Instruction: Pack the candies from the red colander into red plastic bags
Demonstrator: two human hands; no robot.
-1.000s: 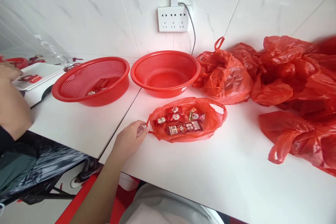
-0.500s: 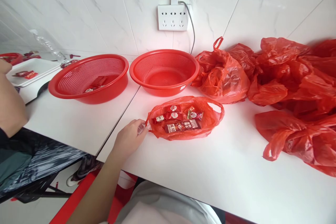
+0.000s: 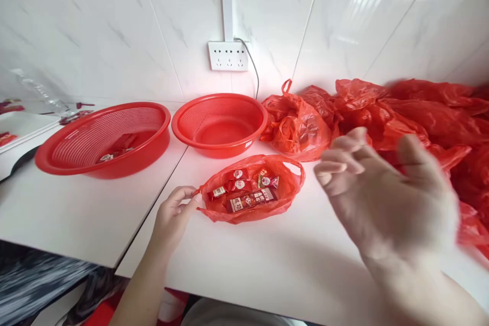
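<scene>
White tabletop (image 3: 267,260) supported the red bag (image 3: 284,196), long axis roughly 9-to-3 o'clock. My left hand (image 3: 173,214), nearer, pinched its 9-o'clock end; my right hand (image 3: 397,198), loosely half-curled, visibly empty, hung apart at its 3 o'clock.

Head-worn view, forward and downward.

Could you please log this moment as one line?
left hand: pinching edge of open red plastic bag | right hand: raised, blurred, no item visible | wrapped snacks: inside bag
</scene>
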